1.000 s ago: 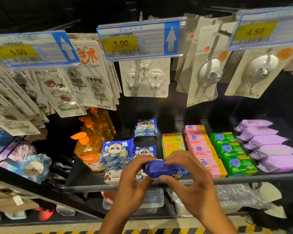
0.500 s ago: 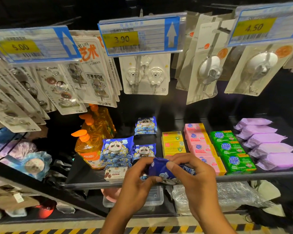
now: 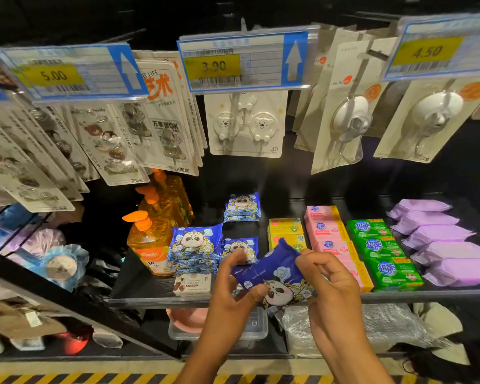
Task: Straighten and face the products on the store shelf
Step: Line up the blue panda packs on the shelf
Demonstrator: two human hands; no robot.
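At the far left, carded hook packs (image 3: 39,151) hang in tilted rows under a 5.00 price tag (image 3: 64,73). Below them, on a lower side shelf, is a bath puff in blue wrap (image 3: 61,266). Next right on the black shelf (image 3: 427,296) stand orange pump bottles (image 3: 150,245), one behind the other. Just beside them is a panda pack stack (image 3: 196,248), upright and facing out, with a small white box (image 3: 193,284) at its near foot. Above, a 3.90 price tag (image 3: 241,62) sits over a bear hook card (image 3: 245,126).

Centre, near the shelf's front edge: the left hand (image 3: 230,297) pinches the left end of the blue panda pack (image 3: 275,275), thumb underneath, fingers curled on top. The pack is off the shelf, in the air just in front of the edge and tilted, with the panda face on its near lower side. The right hand (image 3: 330,284) pinches its upper right edge with curled fingers. So both hands hold the same pack.

Behind the hands one more panda pack (image 3: 240,246) stands, and another (image 3: 242,207) is further back. To the right lie yellow boxes (image 3: 286,231), then a row of pink soap bars (image 3: 327,234), a row of green soap bars (image 3: 383,250), and purple packs (image 3: 441,242) at the far right. Suction hook cards (image 3: 349,123) hang above, under a 4.50 price tag (image 3: 432,51).
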